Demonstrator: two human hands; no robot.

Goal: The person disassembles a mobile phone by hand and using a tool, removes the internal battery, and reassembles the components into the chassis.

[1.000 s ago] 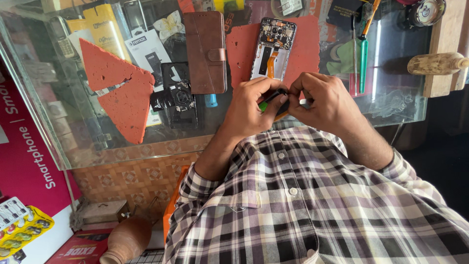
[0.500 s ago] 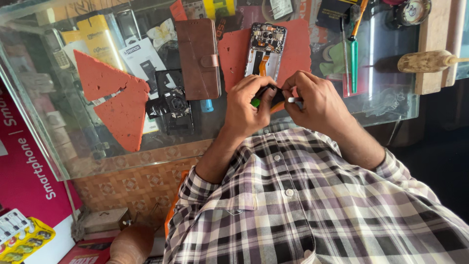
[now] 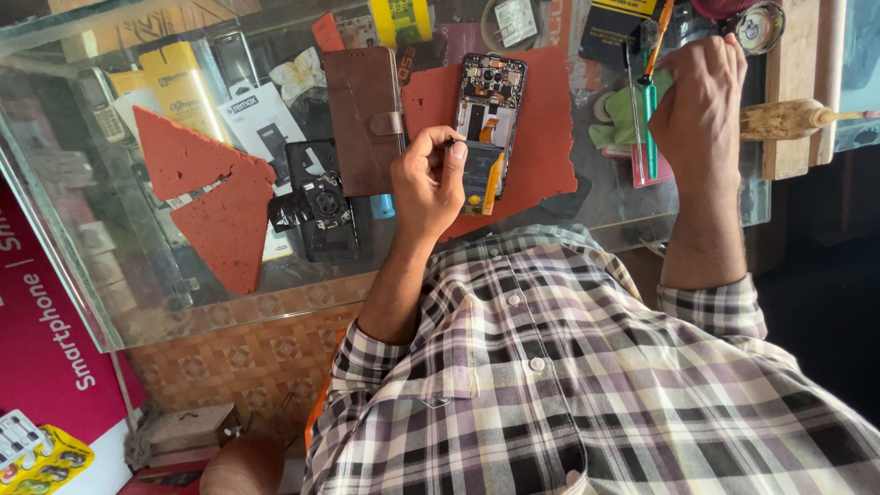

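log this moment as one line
left hand: pinching small part beside opened phone | right hand: by screwdrivers | red mat

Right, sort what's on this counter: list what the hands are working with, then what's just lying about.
In use:
- opened phone on the red mat
- left hand, pinching a small dark part beside the phone
- right hand, by the green screwdriver

Lying about:
- brown wallet case
- black phone back
- wooden handle
- torn red pieces
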